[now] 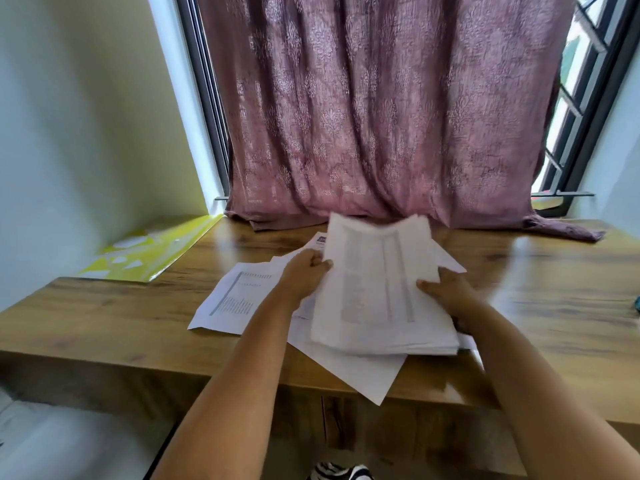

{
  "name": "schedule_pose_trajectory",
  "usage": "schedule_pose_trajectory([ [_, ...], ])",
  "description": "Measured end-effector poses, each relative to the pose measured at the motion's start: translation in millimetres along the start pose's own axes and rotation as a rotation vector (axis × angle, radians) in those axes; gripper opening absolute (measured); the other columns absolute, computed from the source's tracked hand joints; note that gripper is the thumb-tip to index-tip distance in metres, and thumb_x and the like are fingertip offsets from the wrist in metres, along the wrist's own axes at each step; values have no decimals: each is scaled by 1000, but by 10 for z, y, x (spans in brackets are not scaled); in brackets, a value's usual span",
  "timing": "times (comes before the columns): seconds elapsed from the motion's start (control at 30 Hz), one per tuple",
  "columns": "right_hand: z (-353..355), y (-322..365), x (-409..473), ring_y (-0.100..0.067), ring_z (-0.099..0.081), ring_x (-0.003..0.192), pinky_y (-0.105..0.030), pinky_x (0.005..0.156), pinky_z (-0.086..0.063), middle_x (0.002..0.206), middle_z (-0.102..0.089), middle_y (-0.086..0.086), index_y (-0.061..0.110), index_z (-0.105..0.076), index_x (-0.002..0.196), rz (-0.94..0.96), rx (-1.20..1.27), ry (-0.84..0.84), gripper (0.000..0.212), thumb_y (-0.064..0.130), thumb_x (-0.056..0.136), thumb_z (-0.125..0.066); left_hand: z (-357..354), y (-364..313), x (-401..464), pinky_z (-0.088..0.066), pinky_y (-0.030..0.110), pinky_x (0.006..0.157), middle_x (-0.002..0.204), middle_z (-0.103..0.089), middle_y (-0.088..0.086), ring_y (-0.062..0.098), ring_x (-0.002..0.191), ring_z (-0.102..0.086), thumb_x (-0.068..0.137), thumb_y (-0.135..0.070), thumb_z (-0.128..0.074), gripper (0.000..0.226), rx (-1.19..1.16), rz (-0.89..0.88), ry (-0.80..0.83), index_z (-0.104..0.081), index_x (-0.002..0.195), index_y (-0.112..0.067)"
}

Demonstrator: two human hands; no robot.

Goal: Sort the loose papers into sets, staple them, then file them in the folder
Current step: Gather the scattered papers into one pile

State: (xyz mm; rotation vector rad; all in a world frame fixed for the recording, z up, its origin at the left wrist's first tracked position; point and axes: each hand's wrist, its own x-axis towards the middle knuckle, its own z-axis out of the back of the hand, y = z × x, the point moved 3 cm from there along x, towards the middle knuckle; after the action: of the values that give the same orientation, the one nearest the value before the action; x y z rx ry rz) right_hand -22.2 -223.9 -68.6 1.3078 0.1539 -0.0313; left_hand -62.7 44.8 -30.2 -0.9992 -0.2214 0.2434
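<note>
Two hands, one stack of papers being squared up over the desk.

At the far left corner of the desk (104, 306) a yellow folder (152, 252) is kept clear for filing. Loose sheets (232, 299) are spread toward the front edge. The stack (377, 289) is gripped at its left edge by the left hand (304, 275) and at its right edge by the right hand (446, 292), probably so the pages are aligned.
</note>
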Motion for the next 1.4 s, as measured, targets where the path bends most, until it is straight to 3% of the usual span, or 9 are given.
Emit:
schedule_pose_trajectory([
  [0.2,49,36,41,-31,-58,102,-43,92,-50,119,-59,-13,6,-51,131,-62,44,-145,34,10,97,-54,94,446,68,-36,45,104,142,-38,17,35,133,-34,85,-62,-59,77,631,158,-56,-39,139,-10],
  [0.37,-71,156,0,-32,-61,103,-48,92,-52,120,-61,-9,10,-52,130,-15,173,-114,33,7,98,-51,248,358,145,-41,37,104,139,-49,12,33,129,-47,86,-36,-71,69,573,206,146,-44,141,-6],
  [0.43,-180,143,-35,-32,-59,104,-46,93,-51,121,-61,-10,7,-54,127,-14,65,-99,31,10,96,-54,310,381,193,-48,29,84,126,-62,17,33,119,-59,96,-29,-58,44,394,313,153,-57,127,2],
  [0.57,-355,115,-185,-34,-54,115,-40,98,-46,128,-56,-13,2,-48,129,11,-343,-71,40,18,94,-58,291,456,227,-52,31,78,124,-63,14,27,93,-64,92,-58,-49,67,219,350,73,-54,128,-2],
  [0.73,-487,108,-343,-31,-46,124,-35,98,-39,132,-51,-12,7,-45,128,68,-822,-139,52,44,93,-56,74,287,37,-40,41,107,141,-50,13,29,129,-46,81,-62,-66,84,579,235,146,-44,138,-5],
  [0.9,-463,168,-332,-34,-41,130,-44,107,-35,141,-41,-14,7,-32,138,-42,-677,-130,73,54,89,-57,-5,197,-42,-51,38,89,127,-60,11,24,100,-61,84,-33,-75,54,134,320,340,-51,126,-9],
  [1.0,-335,140,-267,-34,-50,124,-42,99,-46,139,-47,-12,7,-36,139,-80,-399,-64,71,43,87,-68,-38,88,-124,-52,47,94,128,-58,9,28,106,-61,93,-19,-63,48,2,169,358,-42,136,-16],
  [1.2,-90,329,-213,-22,-61,114,-36,94,-50,127,-62,-1,11,-54,132,92,91,4,91,57,59,-84,178,-219,-416,-57,35,82,117,-67,2,19,102,-67,98,-6,-53,33,-588,-224,129,-48,127,-20],
  [1.4,-130,872,-315,-22,-62,110,-46,95,-50,122,-64,-1,19,-47,133,534,-7,-141,50,45,91,-56,417,-494,-634,-53,31,93,113,-59,-22,-6,102,-61,99,-29,-52,28,-525,-495,-259,-39,118,-46],
])
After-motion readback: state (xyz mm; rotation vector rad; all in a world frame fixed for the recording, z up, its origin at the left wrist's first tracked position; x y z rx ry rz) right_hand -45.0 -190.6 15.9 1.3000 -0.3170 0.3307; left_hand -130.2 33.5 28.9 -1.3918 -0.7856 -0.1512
